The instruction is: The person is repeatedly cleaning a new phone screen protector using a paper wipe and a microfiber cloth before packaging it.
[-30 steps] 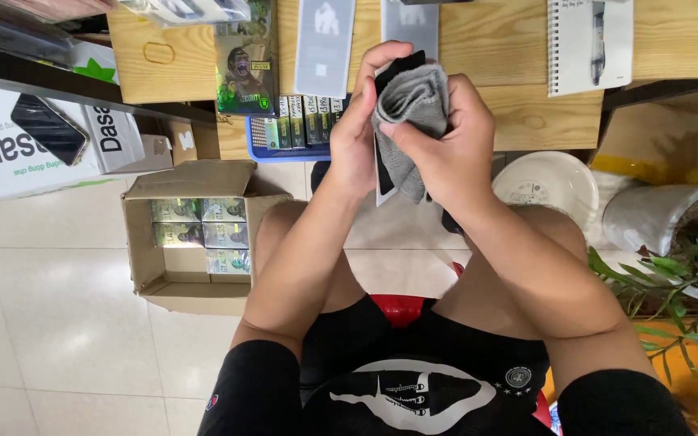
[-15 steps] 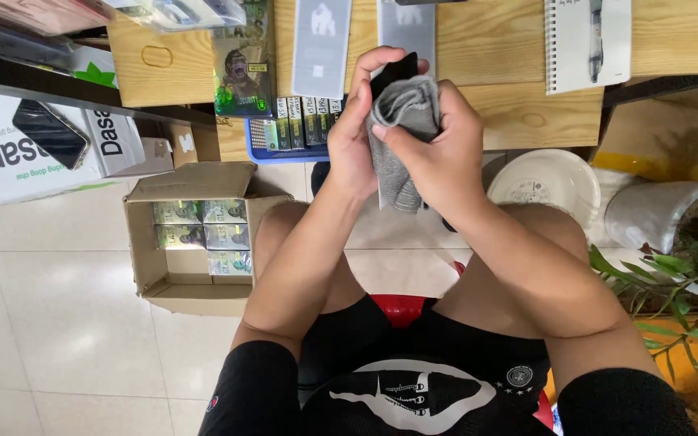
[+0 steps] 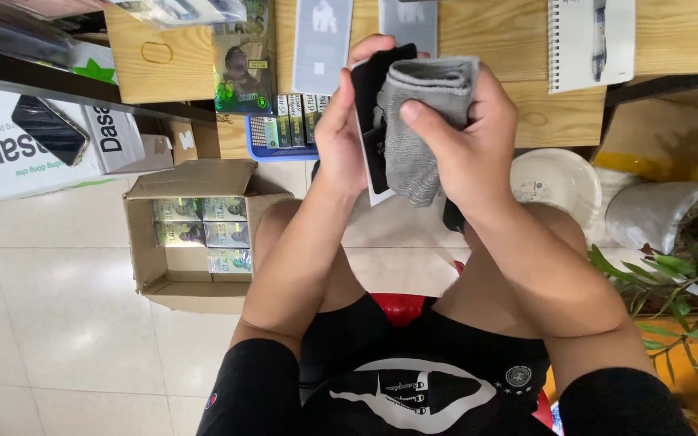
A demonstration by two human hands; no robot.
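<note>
I sit on a red stool and hold both hands up in front of a wooden desk (image 3: 575, 113). My left hand (image 3: 341, 137) grips a flat black phone-like slab (image 3: 369, 121) by its edge, upright. My right hand (image 3: 466, 153) presses a folded grey cloth (image 3: 418, 121) against the slab's face, thumb on the cloth. The cloth covers most of the slab, so only its left strip and top corner show.
An open cardboard box (image 3: 147, 266) with small green packages stands on the tiled floor at left. A white bucket lid (image 3: 555, 182) and a potted plant (image 3: 680, 282) are at right. A spiral notebook (image 3: 591, 40) and flat packages lie on the desk.
Both hands, with the slab and cloth, have risen slightly toward the desk. The cloth has shifted over the slab's face.
</note>
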